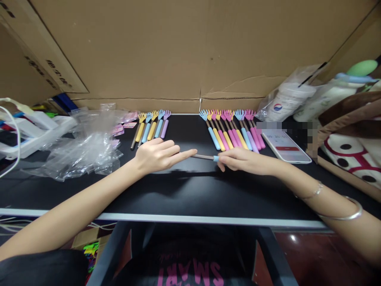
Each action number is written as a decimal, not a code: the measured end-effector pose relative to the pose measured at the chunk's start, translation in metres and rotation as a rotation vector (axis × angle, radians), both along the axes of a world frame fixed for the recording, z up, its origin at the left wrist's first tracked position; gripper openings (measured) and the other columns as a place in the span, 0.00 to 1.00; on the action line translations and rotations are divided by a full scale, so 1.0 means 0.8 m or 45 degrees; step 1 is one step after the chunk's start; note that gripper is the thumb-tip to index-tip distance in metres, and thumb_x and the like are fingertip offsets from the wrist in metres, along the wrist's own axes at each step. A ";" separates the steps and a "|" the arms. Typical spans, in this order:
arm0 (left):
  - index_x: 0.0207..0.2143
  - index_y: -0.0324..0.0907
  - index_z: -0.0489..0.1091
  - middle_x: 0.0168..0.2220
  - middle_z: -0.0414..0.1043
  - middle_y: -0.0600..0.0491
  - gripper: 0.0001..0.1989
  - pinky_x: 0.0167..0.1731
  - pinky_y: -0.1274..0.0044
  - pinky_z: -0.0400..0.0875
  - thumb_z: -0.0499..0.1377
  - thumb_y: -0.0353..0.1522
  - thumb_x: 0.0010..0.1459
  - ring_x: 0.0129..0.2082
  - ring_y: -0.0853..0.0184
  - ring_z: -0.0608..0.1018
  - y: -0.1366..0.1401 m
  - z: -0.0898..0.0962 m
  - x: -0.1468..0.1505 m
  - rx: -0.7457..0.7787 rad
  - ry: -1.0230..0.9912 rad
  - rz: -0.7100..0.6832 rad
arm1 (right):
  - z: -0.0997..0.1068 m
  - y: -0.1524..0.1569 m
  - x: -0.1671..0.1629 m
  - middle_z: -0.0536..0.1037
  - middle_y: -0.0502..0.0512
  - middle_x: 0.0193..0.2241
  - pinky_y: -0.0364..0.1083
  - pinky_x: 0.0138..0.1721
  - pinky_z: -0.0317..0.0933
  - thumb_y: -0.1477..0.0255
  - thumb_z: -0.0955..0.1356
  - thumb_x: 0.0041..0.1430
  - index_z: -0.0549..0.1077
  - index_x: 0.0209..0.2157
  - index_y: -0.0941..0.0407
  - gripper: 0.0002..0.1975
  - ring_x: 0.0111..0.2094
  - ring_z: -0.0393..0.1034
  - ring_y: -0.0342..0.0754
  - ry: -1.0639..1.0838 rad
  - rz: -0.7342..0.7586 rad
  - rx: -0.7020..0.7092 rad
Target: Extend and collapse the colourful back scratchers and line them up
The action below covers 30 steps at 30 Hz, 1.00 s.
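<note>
Between my hands, above the black table, is a back scratcher with a thin metal rod (204, 157) and a light blue end (216, 158). My left hand (157, 156) is closed on the rod side, its index finger stretched along the metal; what lies inside the fist is hidden. My right hand (236, 159) grips the blue part, fingers wrapped around it. Behind my left hand lies a small row of back scratchers (153, 127) in yellow, blue and purple. A longer row of back scratchers (230, 131), in blue, yellow, pink and purple, lies behind my right hand.
Clear plastic bags (86, 147) are heaped at the left, beside a white rack (38, 133). A phone (285, 146) lies at the right, near a bagged cup (287, 99) and a bottle (330, 93). Cardboard (178, 51) walls the back; the table's pale edge (190, 219) runs in front.
</note>
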<state>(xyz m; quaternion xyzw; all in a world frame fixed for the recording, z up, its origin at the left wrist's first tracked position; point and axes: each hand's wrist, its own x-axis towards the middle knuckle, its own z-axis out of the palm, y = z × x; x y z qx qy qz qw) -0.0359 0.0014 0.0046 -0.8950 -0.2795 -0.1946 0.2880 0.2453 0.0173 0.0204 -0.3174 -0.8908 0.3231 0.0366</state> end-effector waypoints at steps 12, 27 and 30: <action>0.49 0.52 0.72 0.18 0.66 0.57 0.14 0.20 0.79 0.51 0.50 0.34 0.64 0.20 0.73 0.67 0.004 -0.015 0.006 0.100 -0.087 -0.042 | -0.002 0.002 0.001 0.71 0.52 0.24 0.41 0.27 0.52 0.56 0.52 0.65 0.68 0.29 0.57 0.24 0.25 0.63 0.42 -0.208 -0.085 0.417; 0.49 0.54 0.71 0.39 0.78 0.57 0.15 0.27 0.82 0.60 0.53 0.42 0.62 0.36 0.67 0.79 0.001 -0.026 0.018 -0.765 -0.379 0.157 | -0.009 0.004 0.008 0.74 0.50 0.23 0.41 0.22 0.40 0.56 0.54 0.65 0.72 0.29 0.56 0.24 0.25 0.67 0.40 -0.275 -0.059 1.471; 0.49 0.53 0.72 0.36 0.79 0.56 0.15 0.26 0.82 0.58 0.53 0.42 0.62 0.33 0.67 0.79 0.000 -0.022 0.019 -0.793 -0.383 0.188 | -0.009 0.004 0.007 0.75 0.50 0.23 0.41 0.22 0.41 0.56 0.55 0.64 0.72 0.29 0.56 0.23 0.26 0.67 0.39 -0.225 -0.061 1.550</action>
